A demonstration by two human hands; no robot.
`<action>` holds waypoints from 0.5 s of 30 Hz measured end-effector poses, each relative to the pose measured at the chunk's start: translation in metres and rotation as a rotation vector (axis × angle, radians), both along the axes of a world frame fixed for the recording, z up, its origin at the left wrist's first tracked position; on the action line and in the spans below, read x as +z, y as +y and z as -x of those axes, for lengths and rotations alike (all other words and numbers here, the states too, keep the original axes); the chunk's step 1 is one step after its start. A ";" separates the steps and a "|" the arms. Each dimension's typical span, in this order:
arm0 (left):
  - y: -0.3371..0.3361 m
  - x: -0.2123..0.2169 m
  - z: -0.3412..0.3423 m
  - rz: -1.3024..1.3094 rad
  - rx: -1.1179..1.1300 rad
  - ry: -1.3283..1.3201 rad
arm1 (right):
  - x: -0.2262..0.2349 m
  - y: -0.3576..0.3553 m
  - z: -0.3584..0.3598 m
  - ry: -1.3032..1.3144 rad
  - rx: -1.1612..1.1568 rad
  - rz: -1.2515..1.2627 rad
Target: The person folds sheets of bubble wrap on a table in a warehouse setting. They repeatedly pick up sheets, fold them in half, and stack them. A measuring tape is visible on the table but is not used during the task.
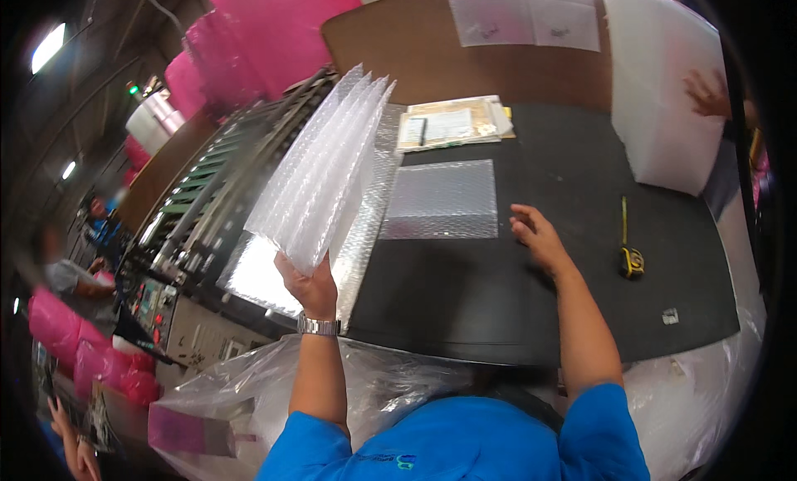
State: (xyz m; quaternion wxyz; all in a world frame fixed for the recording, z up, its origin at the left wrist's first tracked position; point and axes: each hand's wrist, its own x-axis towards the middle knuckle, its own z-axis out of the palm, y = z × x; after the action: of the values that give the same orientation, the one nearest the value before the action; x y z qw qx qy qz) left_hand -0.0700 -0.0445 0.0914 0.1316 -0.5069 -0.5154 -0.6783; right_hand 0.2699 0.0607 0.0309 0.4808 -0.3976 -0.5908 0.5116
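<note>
**Bubble-wrap bags lifted at the table**

The left hand (309,283) grips a fanned stack of bubble-wrap bags (324,170), raised above the black table (498,298). The right hand (538,236) rests open on the table, just beside a flat bubble-wrap bag (440,199).

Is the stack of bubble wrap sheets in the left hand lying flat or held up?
Held up. The left hand grips the stack of bubble wrap sheets at its lower end, tilted above the black table, the sheets fanning apart at the top.
</note>
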 end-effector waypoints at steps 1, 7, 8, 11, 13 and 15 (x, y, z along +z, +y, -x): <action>-0.003 0.006 0.005 0.001 0.014 -0.006 | -0.002 0.000 0.000 -0.037 0.003 -0.022; -0.024 0.010 0.049 -0.034 0.323 0.181 | -0.001 -0.003 0.004 -0.132 0.018 -0.025; -0.026 0.009 0.054 -0.039 0.346 0.194 | 0.000 -0.004 0.004 -0.126 0.020 -0.017; -0.033 0.006 0.068 -0.044 0.365 0.186 | -0.005 -0.001 0.003 -0.121 0.023 -0.021; -0.037 0.007 0.069 -0.046 0.375 0.175 | -0.008 0.000 0.004 -0.121 0.025 -0.028; -0.039 0.011 0.066 -0.049 0.398 0.176 | -0.009 0.001 0.003 -0.124 0.032 -0.026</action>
State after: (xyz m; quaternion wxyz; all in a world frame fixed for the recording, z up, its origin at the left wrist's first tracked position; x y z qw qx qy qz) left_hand -0.1359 -0.0835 0.1020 0.3197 -0.4490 -0.5754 -0.6042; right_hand 0.2667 0.0620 0.0217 0.4402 -0.4129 -0.6324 0.4857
